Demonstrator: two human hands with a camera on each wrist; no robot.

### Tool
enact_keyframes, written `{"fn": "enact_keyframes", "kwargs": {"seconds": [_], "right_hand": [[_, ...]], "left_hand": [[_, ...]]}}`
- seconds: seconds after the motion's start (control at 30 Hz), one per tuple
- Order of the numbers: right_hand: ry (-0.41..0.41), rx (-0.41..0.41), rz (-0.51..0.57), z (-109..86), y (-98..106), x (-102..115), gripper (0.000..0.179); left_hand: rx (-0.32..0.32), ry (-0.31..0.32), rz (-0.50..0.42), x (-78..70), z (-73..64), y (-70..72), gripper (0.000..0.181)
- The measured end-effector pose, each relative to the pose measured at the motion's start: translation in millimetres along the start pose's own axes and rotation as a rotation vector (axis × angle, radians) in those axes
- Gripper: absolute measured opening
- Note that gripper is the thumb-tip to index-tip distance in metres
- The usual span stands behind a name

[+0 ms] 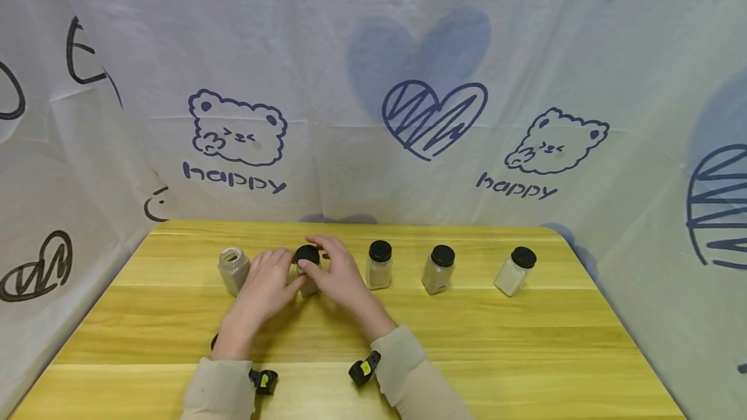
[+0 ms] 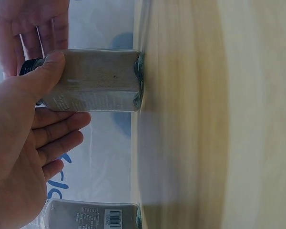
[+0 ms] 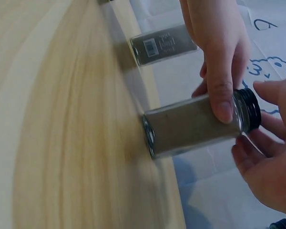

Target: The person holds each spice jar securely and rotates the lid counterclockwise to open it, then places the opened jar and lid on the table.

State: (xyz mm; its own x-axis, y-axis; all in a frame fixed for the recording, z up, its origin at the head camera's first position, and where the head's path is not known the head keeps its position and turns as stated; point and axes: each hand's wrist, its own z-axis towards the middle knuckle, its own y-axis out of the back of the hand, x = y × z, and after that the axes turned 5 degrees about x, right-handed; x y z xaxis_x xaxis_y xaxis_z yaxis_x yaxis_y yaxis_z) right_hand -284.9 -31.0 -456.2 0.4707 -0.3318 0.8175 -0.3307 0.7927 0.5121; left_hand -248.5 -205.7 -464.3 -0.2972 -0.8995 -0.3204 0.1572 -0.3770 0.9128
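Observation:
My left hand [image 1: 265, 284] holds a square glass spice jar [image 2: 97, 81] of grey-brown powder, its thumb along one side and fingers on the other. The jar stands on the table with its black lid [image 3: 248, 109] on top. Around that lid is my right hand [image 1: 338, 274], its fingers fairly straight and spread; in the right wrist view the thumb looks slightly apart from the lid. Whether the other fingertips touch it is hard to see. Just left of my left hand stands a lidless spice jar [image 1: 233, 271], its mouth uncovered.
To the right, three more black-lidded jars stand in a row: one [image 1: 380, 266] close by my right hand, another [image 1: 439, 269], and a paler one [image 1: 515, 271]. A black round object [image 1: 214, 341] shows partly behind my left forearm. A printed cloth [image 1: 350, 167] hangs behind the wooden table [image 1: 496, 355].

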Motion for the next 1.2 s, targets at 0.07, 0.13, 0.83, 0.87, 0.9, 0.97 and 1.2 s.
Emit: {"fn": "enact_keyframes", "kwargs": {"seconds": [0.07, 0.13, 0.83, 0.87, 0.9, 0.97, 1.2], "right_hand": [[0.005, -0.051, 0.020, 0.2, -2.5, 0.0, 0.046], [0.003, -0.080, 0.023, 0.0, -4.1, 0.3, 0.045], [0.043, 0.019, -0.091, -1.3, 0.8, 3.5, 0.039], [0.048, 0.027, -0.090, -1.4, 1.3, 3.3, 0.040], [0.050, 0.030, -0.086, -1.4, 1.5, 2.7, 0.041], [0.044, 0.021, -0.060, -1.4, 1.3, 2.0, 0.043], [-0.013, -0.091, -0.046, -1.7, -2.6, 0.1, 0.047]], "left_hand": [[0.002, 0.000, -0.004, -0.5, 0.3, 0.2, 0.044], [0.004, -0.001, -0.005, -0.8, 0.7, 0.2, 0.044], [-0.004, -0.013, 0.012, 1.0, 0.8, -4.1, 0.043], [-0.004, -0.014, 0.012, 1.2, 0.9, -4.4, 0.043], [-0.006, -0.015, 0.011, 1.3, 0.8, -4.4, 0.043], [-0.008, -0.016, 0.008, 1.6, 0.9, -4.4, 0.043], [0.002, -0.005, 0.008, 1.6, 1.0, -2.8, 0.044]]}}
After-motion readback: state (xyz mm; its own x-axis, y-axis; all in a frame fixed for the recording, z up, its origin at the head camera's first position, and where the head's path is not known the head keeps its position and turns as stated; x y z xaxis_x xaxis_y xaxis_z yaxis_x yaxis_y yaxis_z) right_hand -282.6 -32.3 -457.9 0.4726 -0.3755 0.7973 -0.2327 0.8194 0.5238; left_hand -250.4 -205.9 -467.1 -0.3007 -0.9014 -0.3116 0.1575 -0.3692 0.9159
